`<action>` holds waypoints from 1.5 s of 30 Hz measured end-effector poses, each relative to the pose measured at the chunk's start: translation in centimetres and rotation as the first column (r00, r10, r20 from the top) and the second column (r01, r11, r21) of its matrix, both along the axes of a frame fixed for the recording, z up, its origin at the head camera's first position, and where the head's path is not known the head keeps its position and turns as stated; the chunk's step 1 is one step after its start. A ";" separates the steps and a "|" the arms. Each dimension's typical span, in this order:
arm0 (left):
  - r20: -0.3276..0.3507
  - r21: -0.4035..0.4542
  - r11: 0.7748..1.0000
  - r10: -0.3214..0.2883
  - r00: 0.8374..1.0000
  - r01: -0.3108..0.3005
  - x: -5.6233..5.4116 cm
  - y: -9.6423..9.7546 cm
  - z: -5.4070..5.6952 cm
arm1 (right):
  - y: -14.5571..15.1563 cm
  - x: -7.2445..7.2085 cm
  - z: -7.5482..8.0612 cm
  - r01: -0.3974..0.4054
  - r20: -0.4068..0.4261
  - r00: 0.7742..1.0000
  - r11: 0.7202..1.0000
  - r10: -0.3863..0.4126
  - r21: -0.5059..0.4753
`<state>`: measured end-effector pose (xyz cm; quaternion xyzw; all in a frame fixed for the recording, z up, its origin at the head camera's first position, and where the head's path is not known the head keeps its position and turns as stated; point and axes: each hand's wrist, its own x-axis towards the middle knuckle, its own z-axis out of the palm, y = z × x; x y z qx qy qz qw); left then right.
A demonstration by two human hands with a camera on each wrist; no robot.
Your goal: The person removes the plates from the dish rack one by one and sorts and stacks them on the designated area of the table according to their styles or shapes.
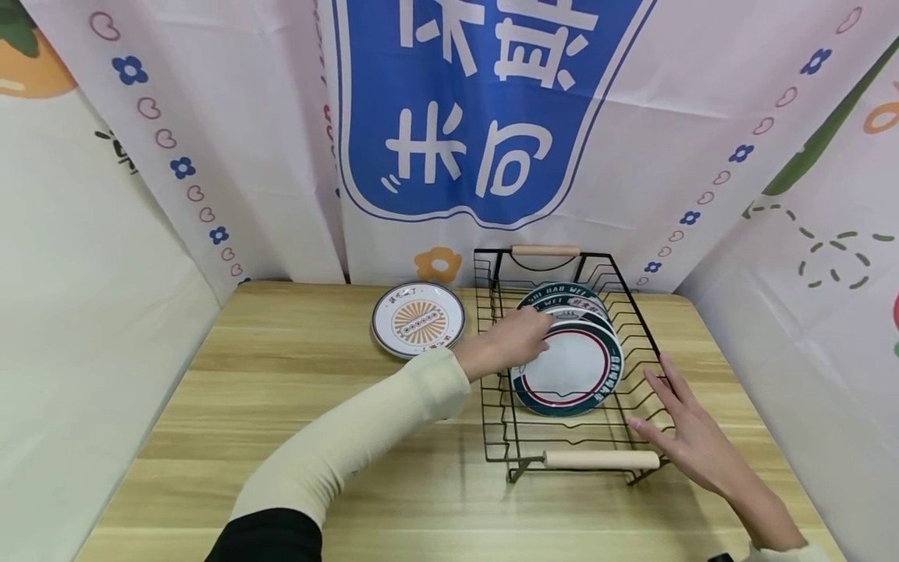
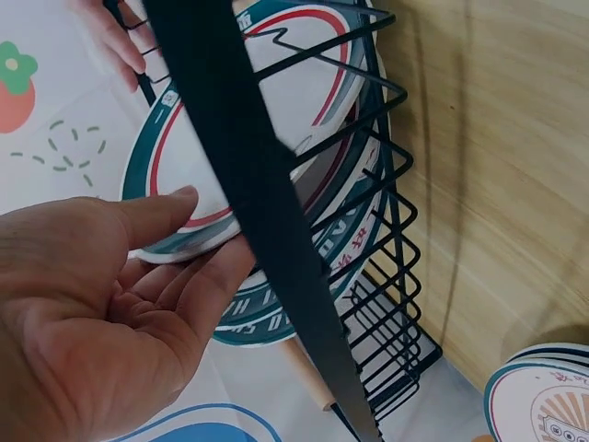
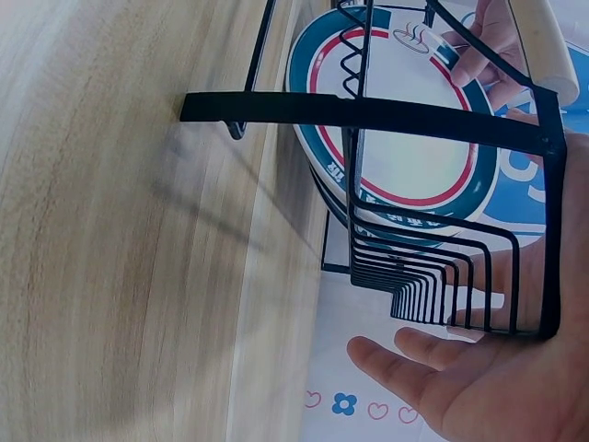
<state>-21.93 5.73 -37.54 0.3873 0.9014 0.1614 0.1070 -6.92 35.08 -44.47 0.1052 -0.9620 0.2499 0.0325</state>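
Note:
A round plate with a green rim and red ring [image 1: 567, 371] leans at the front of several similar plates [image 1: 562, 293] in a black wire dish rack [image 1: 600, 460] with wooden handles. My left hand [image 1: 509, 339] pinches that front plate by its upper left edge; the left wrist view shows the thumb [image 2: 161, 214] on its face and the fingers behind. Along the rack's right side lies my right hand [image 1: 702, 445], fingers spread and fairly straight against the wires. In the right wrist view, those fingers [image 3: 396, 373] reach around the rack's outer side.
Left of the rack, a small stack of white plates with an orange sunburst pattern [image 1: 419, 320] lies on the wooden table [image 1: 281, 375]. Printed cloth [image 1: 463, 140] hangs behind and at both sides of the table.

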 end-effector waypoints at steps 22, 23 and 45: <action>-0.040 0.129 0.991 0.022 0.999 -0.017 0.6 -1.2 -1.5 | 0.0 0.0 0.2 0.008 -0.006 1.000 1.000 -0.008 0.012; -0.052 0.136 0.991 0.024 0.998 -0.017 0.8 -1.3 -1.5 | 0.0 -0.1 0.2 0.008 -0.006 1.000 1.000 -0.008 0.010; -0.099 0.458 0.878 0.203 0.974 -0.137 2.9 -7.3 2.5 | -0.2 0.2 0.2 0.011 -0.002 1.000 1.000 -0.011 0.025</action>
